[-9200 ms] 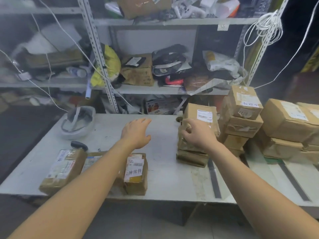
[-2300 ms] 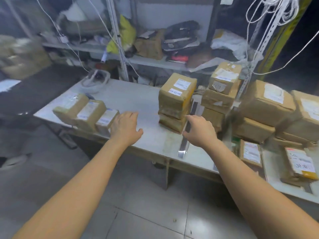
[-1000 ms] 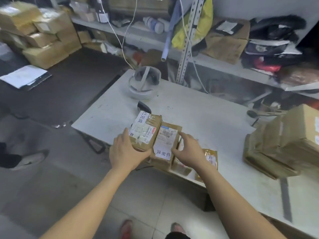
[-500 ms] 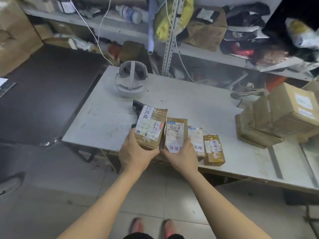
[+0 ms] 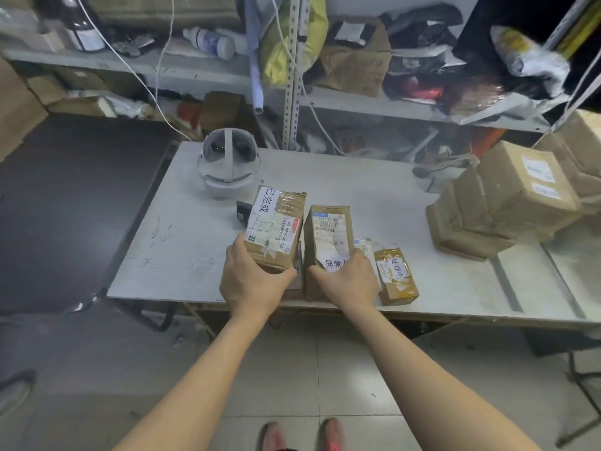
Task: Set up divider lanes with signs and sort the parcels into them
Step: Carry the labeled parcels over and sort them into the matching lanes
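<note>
**Both hands grip labelled parcels at the table's near edge**

The left hand curls round the near end of a brown parcel, thumb on its right side. The parcel tilts up and away from the palm, with a white sign of printed characters on its far end. Just right of this grip, the right hand clasps the near end of a second parcel, its fingers covering part of that parcel's sign. Whether this one is off the table cannot be told.

Behind the right hand's fingers, a third parcel shows only a corner. Just right of the hand a small parcel with its own sign lies flat.

Beyond the left-hand grip are a black device and a white headset. Well to the right of both hands is a stack of boxes.
</note>
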Demonstrator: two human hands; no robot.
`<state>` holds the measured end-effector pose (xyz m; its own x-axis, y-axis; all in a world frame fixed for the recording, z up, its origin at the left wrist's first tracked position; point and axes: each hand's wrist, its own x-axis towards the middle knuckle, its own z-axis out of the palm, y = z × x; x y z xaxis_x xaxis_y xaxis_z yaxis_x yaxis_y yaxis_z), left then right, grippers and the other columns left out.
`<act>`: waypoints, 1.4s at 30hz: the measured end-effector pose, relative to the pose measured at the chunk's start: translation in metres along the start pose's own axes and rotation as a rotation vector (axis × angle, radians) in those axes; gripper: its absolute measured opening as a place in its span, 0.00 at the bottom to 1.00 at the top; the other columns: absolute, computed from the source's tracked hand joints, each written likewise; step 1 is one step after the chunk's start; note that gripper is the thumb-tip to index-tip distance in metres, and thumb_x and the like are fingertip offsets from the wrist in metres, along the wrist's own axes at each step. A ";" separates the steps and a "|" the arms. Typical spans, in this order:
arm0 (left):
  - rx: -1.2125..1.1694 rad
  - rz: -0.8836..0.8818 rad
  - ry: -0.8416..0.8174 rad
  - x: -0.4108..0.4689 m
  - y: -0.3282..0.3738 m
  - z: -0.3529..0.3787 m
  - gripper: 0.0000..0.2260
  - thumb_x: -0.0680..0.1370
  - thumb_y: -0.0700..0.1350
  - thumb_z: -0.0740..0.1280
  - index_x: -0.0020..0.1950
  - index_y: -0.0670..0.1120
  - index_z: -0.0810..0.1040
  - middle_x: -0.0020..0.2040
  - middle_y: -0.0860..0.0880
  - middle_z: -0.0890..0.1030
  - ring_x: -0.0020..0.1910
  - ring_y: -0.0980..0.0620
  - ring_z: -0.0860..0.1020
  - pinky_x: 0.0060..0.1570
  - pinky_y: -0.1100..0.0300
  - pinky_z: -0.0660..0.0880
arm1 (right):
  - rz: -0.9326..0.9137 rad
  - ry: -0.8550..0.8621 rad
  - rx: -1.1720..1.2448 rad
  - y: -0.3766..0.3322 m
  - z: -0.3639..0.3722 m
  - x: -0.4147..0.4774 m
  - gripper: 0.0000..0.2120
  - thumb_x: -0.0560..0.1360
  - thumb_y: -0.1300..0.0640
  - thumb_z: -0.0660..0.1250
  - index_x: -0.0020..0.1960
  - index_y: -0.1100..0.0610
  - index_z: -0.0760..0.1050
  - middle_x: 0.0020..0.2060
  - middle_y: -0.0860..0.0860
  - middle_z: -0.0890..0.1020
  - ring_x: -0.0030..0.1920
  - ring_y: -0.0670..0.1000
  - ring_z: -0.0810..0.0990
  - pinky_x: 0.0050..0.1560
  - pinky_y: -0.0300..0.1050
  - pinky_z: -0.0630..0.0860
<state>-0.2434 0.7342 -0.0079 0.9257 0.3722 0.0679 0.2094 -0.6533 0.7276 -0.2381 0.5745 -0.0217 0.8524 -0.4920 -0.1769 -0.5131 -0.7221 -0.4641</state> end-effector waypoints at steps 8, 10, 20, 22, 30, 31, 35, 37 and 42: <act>-0.055 0.073 0.023 0.002 0.041 0.011 0.38 0.63 0.60 0.77 0.67 0.49 0.68 0.59 0.49 0.76 0.55 0.48 0.77 0.49 0.52 0.77 | -0.070 0.072 0.061 0.017 -0.062 0.015 0.41 0.61 0.32 0.68 0.68 0.52 0.67 0.60 0.49 0.75 0.61 0.53 0.75 0.57 0.52 0.74; -0.070 0.088 0.022 -0.004 0.056 0.016 0.39 0.62 0.61 0.77 0.67 0.48 0.67 0.59 0.48 0.76 0.56 0.47 0.77 0.49 0.52 0.76 | -0.054 0.089 0.075 0.029 -0.079 0.017 0.41 0.60 0.32 0.67 0.67 0.51 0.68 0.59 0.48 0.76 0.60 0.53 0.76 0.57 0.52 0.74; -0.050 0.248 -0.009 -0.070 0.155 0.065 0.38 0.64 0.61 0.77 0.67 0.46 0.67 0.57 0.47 0.76 0.53 0.48 0.77 0.43 0.57 0.71 | 0.007 0.193 0.141 0.130 -0.180 0.036 0.40 0.56 0.29 0.64 0.62 0.50 0.70 0.55 0.47 0.79 0.55 0.53 0.78 0.54 0.56 0.78; -0.053 0.274 -0.010 -0.093 0.180 0.080 0.38 0.64 0.60 0.77 0.67 0.46 0.68 0.57 0.47 0.76 0.53 0.48 0.77 0.43 0.58 0.71 | 0.009 0.204 0.148 0.164 -0.203 0.041 0.42 0.55 0.28 0.63 0.64 0.50 0.70 0.56 0.47 0.78 0.55 0.53 0.79 0.54 0.56 0.78; -0.083 0.405 0.046 -0.204 0.299 0.158 0.37 0.63 0.62 0.76 0.65 0.46 0.69 0.55 0.49 0.77 0.49 0.50 0.77 0.41 0.59 0.72 | 0.041 0.267 0.204 0.311 -0.300 0.068 0.40 0.57 0.29 0.65 0.63 0.50 0.70 0.54 0.47 0.78 0.54 0.53 0.79 0.43 0.46 0.72; -0.091 0.425 0.042 -0.217 0.316 0.169 0.37 0.63 0.62 0.76 0.65 0.46 0.69 0.55 0.49 0.77 0.49 0.50 0.77 0.41 0.59 0.71 | 0.036 0.279 0.198 0.330 -0.314 0.073 0.41 0.58 0.29 0.65 0.64 0.51 0.70 0.55 0.47 0.78 0.54 0.53 0.79 0.44 0.47 0.72; -0.156 0.452 -0.008 -0.260 0.380 0.210 0.37 0.62 0.63 0.76 0.65 0.47 0.70 0.56 0.49 0.79 0.50 0.51 0.78 0.41 0.62 0.70 | 0.052 0.308 0.171 0.403 -0.362 0.087 0.42 0.59 0.29 0.68 0.65 0.51 0.69 0.57 0.48 0.77 0.57 0.53 0.77 0.51 0.50 0.74; -0.192 0.437 -0.044 -0.274 0.401 0.224 0.39 0.61 0.64 0.77 0.65 0.48 0.71 0.56 0.50 0.80 0.51 0.51 0.78 0.43 0.62 0.70 | 0.056 0.307 0.148 0.427 -0.375 0.093 0.41 0.59 0.29 0.69 0.65 0.51 0.69 0.58 0.48 0.77 0.59 0.54 0.77 0.54 0.52 0.75; -0.205 0.478 -0.133 -0.320 0.456 0.282 0.39 0.61 0.64 0.78 0.65 0.48 0.71 0.57 0.49 0.80 0.54 0.50 0.78 0.43 0.63 0.68 | 0.136 0.342 0.156 0.501 -0.416 0.117 0.41 0.60 0.29 0.69 0.66 0.51 0.68 0.59 0.49 0.77 0.60 0.54 0.77 0.56 0.53 0.76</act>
<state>-0.3549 0.1314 0.1101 0.9372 -0.0309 0.3473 -0.2993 -0.5821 0.7560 -0.4370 -0.0467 0.0860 0.6814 -0.7307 0.0407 -0.5754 -0.5693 -0.5871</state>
